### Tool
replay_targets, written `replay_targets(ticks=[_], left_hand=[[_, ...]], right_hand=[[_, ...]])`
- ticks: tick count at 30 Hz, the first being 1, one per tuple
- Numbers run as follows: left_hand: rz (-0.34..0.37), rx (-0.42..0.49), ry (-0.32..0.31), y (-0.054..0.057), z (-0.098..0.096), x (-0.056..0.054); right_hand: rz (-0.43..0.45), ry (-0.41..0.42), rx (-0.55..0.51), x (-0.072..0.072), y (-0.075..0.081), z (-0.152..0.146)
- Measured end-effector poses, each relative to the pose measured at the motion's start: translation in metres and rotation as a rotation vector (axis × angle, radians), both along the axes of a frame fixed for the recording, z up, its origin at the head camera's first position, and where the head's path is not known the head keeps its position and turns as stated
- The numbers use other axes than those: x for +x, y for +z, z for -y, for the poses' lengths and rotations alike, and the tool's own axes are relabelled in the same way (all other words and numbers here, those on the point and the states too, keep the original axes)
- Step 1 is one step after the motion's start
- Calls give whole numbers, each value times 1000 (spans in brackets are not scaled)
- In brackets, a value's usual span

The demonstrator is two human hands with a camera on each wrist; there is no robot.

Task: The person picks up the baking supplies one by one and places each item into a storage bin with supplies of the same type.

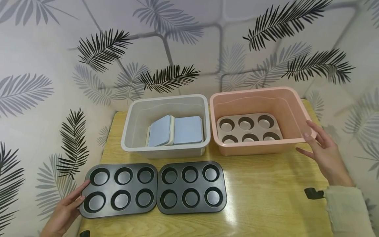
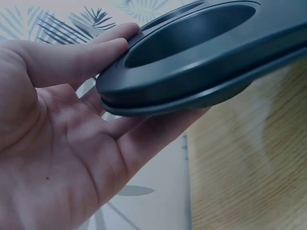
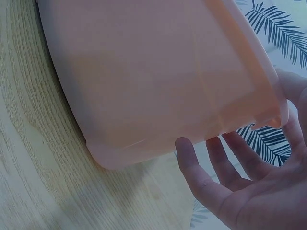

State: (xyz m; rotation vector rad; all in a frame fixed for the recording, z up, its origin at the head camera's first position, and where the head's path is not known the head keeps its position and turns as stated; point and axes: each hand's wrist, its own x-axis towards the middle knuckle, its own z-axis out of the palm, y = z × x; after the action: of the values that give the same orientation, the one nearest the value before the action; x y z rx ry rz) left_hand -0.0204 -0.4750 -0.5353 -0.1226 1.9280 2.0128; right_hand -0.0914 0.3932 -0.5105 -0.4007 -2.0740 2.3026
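Note:
My left hand [image 1: 63,210] grips the left end of a dark six-cup muffin pan [image 1: 134,186]. In the left wrist view, fingers lie on the top of the rim and others support it beneath. A second dark muffin pan [image 1: 202,167] lies flat on the table, end to end with the first. At the right, my right hand [image 1: 327,156] holds the front right corner of a pink plastic bin [image 1: 257,148] at its rim. The right wrist view shows fingertips [image 3: 184,146] at the bin's outer wall. A light brown muffin pan [image 1: 238,129] lies inside that bin.
A grey-white bin [image 1: 167,149] stands left of the pink one, with pale blue, flat, squarish items [image 1: 188,130] inside. Both stand at the back of the wooden table [image 1: 266,197], near leaf-patterned covering [image 1: 189,56]. Small black pieces [image 1: 314,193] show near each wrist.

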Motion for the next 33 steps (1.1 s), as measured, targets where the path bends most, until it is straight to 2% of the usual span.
replay_targets(ticks=[4,9,14,17,21,27,33], left_hand=[[-29,-15,-8,3,3,3],[-73,59,-19,5,4,6],[-166,199,-13,6,4,6],[-167,302,-1,8,3,5],[-167,428,-33,10,-1,8],[-198,497,-31,9,-19,11],[-229,565,-92,-7,-51,7]], right_hand=[[-6,2,-28,0,0,0],[-10,-1,-31,0,-1,0],[-9,-1,-32,0,-2,1],[-3,-8,-30,-1,-2,2],[2,0,-29,-1,-2,1],[-3,14,-37,1,-4,0],[-20,1,-65,0,-3,-1]])
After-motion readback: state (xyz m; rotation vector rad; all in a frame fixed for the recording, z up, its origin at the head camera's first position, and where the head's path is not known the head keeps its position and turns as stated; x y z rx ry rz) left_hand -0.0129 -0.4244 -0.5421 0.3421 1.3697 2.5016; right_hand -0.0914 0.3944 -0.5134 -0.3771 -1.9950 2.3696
